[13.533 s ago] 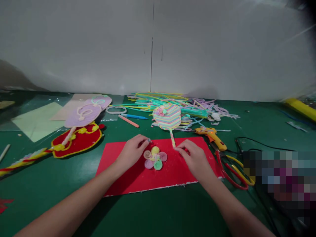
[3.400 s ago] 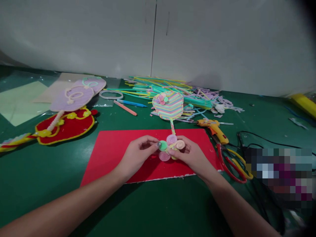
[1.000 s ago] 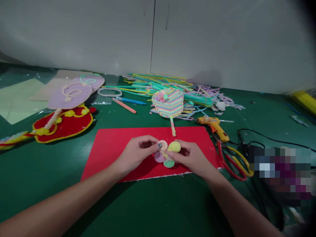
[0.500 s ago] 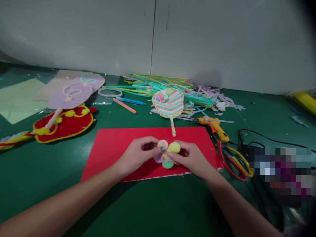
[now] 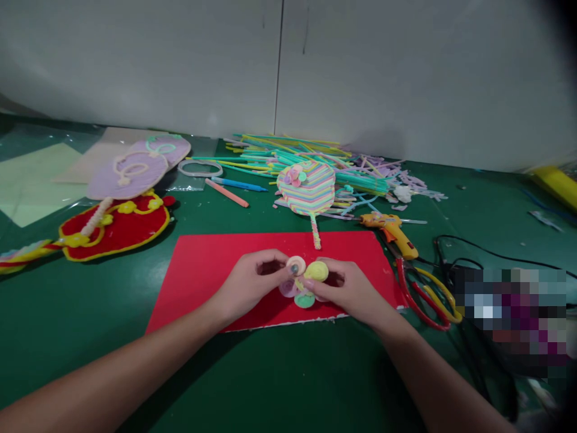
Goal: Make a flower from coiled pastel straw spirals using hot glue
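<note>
Over the red board [image 5: 202, 258], both hands hold a small flower [image 5: 305, 299] made of coiled round petals in peach, yellow, green and pink-purple. My left hand [image 5: 259, 278] pinches it at the peach petal, thumb on top. On the other side, my right hand [image 5: 349, 287] grips it beside the yellow petal, with the thumb near the flower's middle. The far fingers of both hands are partly hidden. Just beyond the board's middle lies a striped pastel fan [image 5: 306, 189] with a small flower on it, its handle reaching onto the board.
Pipe cleaners [image 5: 270, 159] are heaped at the back. A yellow glue gun [image 5: 394, 231], pliers with red and yellow handles [image 5: 421, 304] and black cables lie right. Purple fans [image 5: 130, 174], a red fan [image 5: 121, 228] and markers [image 5: 228, 192] are to the left.
The flower has shifted very slightly left, and the left thumb now lies a little higher over the peach petal. Both hands keep their hold.
</note>
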Demonstrator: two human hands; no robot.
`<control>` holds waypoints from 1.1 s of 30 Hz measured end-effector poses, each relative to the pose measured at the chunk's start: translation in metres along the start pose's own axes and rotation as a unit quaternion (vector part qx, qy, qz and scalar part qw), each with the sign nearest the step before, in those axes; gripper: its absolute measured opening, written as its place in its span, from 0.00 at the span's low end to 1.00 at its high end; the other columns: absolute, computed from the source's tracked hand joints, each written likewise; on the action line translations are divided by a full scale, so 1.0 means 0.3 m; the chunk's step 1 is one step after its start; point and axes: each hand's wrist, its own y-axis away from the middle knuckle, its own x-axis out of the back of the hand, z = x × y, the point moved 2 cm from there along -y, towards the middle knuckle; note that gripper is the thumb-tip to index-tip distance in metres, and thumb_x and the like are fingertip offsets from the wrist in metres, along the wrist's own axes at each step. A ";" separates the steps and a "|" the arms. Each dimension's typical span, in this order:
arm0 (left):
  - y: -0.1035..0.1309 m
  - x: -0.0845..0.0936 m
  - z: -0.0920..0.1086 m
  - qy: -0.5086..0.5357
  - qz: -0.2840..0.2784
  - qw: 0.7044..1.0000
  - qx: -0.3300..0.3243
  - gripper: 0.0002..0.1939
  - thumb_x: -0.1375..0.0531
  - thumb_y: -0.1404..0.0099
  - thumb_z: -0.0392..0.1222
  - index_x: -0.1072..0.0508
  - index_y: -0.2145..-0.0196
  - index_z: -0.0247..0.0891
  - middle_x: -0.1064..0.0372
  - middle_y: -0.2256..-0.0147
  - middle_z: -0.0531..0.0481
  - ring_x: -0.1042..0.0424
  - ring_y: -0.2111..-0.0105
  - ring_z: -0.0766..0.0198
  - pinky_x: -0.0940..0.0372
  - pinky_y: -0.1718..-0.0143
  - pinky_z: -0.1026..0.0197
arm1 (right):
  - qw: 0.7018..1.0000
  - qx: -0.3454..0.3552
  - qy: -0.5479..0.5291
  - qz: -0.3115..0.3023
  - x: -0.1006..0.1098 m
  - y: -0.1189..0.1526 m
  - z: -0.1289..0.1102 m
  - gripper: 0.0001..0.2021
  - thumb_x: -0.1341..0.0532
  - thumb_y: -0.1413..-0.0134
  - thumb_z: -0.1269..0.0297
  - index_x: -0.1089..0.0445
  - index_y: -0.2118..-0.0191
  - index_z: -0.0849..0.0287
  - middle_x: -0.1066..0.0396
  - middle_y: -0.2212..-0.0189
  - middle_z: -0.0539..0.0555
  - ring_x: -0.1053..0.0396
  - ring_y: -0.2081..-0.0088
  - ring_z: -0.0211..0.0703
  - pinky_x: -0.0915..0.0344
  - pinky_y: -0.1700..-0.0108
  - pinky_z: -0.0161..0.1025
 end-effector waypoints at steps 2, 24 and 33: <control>-0.001 0.002 0.006 0.005 0.008 1.000 0.005 0.11 0.42 0.43 0.47 0.28 0.70 0.36 0.30 0.71 0.52 0.32 0.69 0.65 0.39 0.67 0.64 | 0.999 -0.004 -0.030 0.013 0.003 -0.003 0.001 0.13 0.38 0.54 0.57 0.31 0.64 0.59 0.30 0.69 0.51 0.32 0.67 0.41 0.35 0.69 0.34; -0.021 0.006 -0.003 0.053 -0.014 0.998 0.005 0.14 0.39 0.45 0.46 0.30 0.63 0.35 0.30 0.67 0.48 0.31 0.67 0.64 0.37 0.65 0.62 | 0.988 0.076 0.074 0.112 0.080 -0.028 -0.010 0.15 0.36 0.56 0.59 0.31 0.60 0.56 0.28 0.66 0.52 0.31 0.63 0.42 0.33 0.60 0.40; -0.020 0.006 -0.012 0.051 -0.021 0.998 0.009 0.10 0.40 0.45 0.41 0.31 0.66 0.34 0.33 0.70 0.51 0.33 0.70 0.67 0.38 0.67 0.64 | 0.742 0.008 0.474 0.474 0.384 0.053 0.038 0.16 0.45 0.48 0.56 0.30 0.61 0.64 0.32 0.63 0.64 0.36 0.58 0.53 0.41 0.55 0.48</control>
